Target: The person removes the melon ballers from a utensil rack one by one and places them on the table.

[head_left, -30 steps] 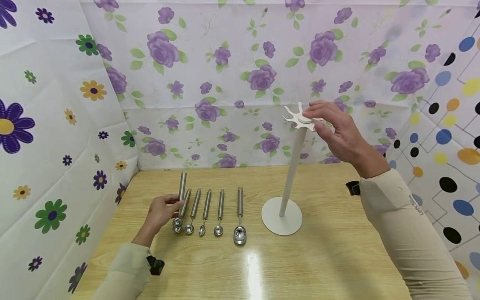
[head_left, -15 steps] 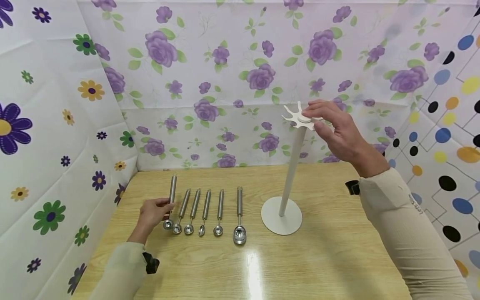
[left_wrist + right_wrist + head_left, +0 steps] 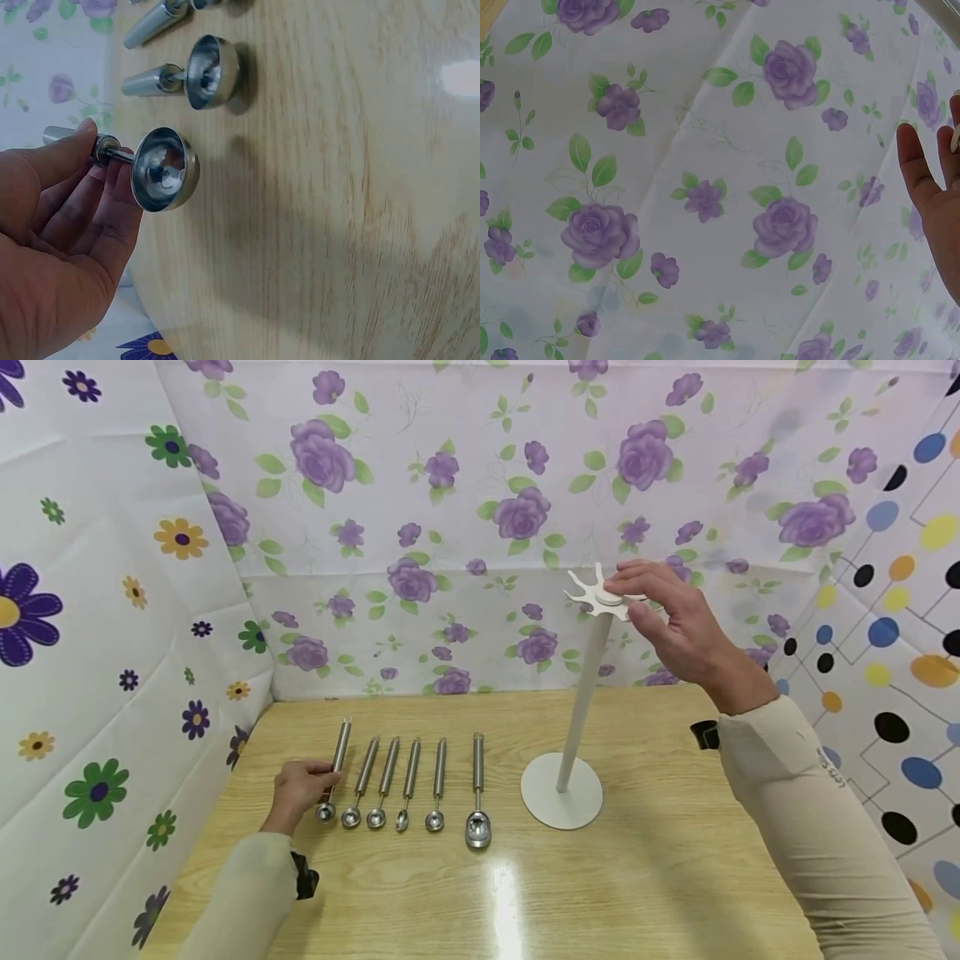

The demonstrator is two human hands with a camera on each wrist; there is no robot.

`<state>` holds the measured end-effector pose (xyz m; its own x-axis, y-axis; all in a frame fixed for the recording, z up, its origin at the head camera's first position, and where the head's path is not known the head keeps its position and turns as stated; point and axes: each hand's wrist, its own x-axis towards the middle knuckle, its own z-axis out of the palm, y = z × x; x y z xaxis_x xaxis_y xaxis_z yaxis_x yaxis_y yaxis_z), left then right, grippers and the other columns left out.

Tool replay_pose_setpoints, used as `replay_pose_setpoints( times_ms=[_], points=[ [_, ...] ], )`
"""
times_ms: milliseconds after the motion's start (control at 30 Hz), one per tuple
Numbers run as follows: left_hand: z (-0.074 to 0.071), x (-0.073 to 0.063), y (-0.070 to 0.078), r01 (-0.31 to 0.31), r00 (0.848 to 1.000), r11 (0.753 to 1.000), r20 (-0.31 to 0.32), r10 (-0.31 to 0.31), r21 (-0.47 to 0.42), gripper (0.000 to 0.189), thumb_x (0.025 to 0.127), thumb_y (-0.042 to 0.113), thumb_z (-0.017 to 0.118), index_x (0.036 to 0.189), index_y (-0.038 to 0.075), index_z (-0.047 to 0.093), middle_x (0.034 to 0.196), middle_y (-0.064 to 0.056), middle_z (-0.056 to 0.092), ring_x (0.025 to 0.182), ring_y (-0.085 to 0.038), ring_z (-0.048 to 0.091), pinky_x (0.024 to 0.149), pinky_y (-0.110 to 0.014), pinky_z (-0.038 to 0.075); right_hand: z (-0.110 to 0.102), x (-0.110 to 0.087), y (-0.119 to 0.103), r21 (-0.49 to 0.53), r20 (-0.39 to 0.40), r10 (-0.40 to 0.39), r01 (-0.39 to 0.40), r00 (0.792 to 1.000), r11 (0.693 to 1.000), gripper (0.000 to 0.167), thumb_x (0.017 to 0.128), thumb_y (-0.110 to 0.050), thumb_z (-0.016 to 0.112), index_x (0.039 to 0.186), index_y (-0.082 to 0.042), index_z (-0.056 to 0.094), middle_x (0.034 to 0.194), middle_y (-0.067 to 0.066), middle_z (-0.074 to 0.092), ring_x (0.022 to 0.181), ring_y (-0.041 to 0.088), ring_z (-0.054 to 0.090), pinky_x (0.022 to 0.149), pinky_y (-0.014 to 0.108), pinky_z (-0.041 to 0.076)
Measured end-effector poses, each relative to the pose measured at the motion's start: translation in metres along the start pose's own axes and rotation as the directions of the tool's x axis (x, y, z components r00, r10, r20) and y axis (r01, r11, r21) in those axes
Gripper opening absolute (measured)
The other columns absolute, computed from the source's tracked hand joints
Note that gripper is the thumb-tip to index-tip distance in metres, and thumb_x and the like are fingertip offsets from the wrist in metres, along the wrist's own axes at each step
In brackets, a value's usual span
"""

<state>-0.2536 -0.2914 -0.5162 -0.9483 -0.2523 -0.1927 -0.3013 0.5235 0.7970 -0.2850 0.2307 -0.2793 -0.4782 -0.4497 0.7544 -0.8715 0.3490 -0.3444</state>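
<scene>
My left hand (image 3: 298, 789) pinches the leftmost steel melon baller (image 3: 342, 745) by its handle, thumb on one side and fingers on the other. Its round cup (image 3: 166, 171) shows low over the table in the left wrist view. Beside it lies a second melon baller (image 3: 365, 768) in a row of similar steel scoops. On the right, my right hand (image 3: 678, 627) rests its fingers on the hooked top (image 3: 597, 597) of a tall white stand (image 3: 585, 710). The far hooks are partly hidden by that hand. Only part of the hand shows in the right wrist view.
To the right in the row lie melon ballers (image 3: 388, 772), (image 3: 411, 777) and a larger oval scoop (image 3: 478, 777), handles pointing away. The stand's round base (image 3: 543, 797) is on the wooden table (image 3: 637, 877). Flowered cloth (image 3: 450, 485) hangs behind.
The left hand has carried its melon baller leftward, off the neighbouring one it overlapped, and lowered it at the row's left end. The right hand stays on the stand's top.
</scene>
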Motion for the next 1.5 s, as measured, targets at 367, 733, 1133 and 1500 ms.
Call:
replay_pose_setpoints(
  times_ms=[367,733,1133,1500],
  points=[
    [0.009,0.009,-0.005,0.062,0.997,0.994,-0.043,-0.059,0.086,0.029,0.089,0.010,0.074,0.111,-0.009,0.071,0.093,-0.017,0.073,0.076,-0.020,0.065,0.062,-0.029,0.053,-0.003,-0.002,-0.002,0.000,0.001,-0.025,0.025,1.000,1.000,0.063,0.105,-0.049,0.044,0.120,0.009,0.064,0.127,0.020,0.060,0.132,0.031,0.045,0.115,0.036,0.032],
    [0.012,0.005,-0.003,0.114,0.993,0.984,-0.052,-0.108,0.139,0.029,0.088,0.010,0.076,0.110,-0.007,0.071,0.099,-0.020,0.070,0.083,-0.028,0.061,0.065,-0.036,0.050,-0.004,-0.003,-0.003,-0.002,-0.007,-0.028,0.028,1.000,1.000,0.065,0.105,-0.051,0.044,0.119,0.009,0.065,0.125,0.023,0.060,0.132,0.028,0.045,0.115,0.035,0.032],
    [0.015,0.002,0.000,0.144,0.990,0.977,-0.031,-0.141,0.155,0.028,0.088,0.007,0.074,0.110,-0.010,0.070,0.086,-0.017,0.071,0.068,-0.021,0.062,0.056,-0.031,0.051,-0.005,-0.004,-0.003,-0.005,0.008,-0.027,0.027,1.000,1.000,0.063,0.105,-0.050,0.044,0.120,0.008,0.064,0.125,0.027,0.058,0.133,0.026,0.045,0.115,0.035,0.032],
    [0.006,0.004,0.005,0.075,0.992,0.968,0.079,-0.097,0.239,0.045,0.093,0.021,0.070,0.120,-0.014,0.062,0.103,-0.026,0.067,0.079,-0.029,0.066,0.066,-0.040,0.056,-0.009,-0.006,-0.001,-0.005,0.022,0.026,-0.026,0.999,1.000,0.061,0.105,-0.049,0.046,0.123,0.007,0.064,0.130,0.023,0.059,0.135,0.028,0.044,0.116,0.038,0.031]
  ],
)
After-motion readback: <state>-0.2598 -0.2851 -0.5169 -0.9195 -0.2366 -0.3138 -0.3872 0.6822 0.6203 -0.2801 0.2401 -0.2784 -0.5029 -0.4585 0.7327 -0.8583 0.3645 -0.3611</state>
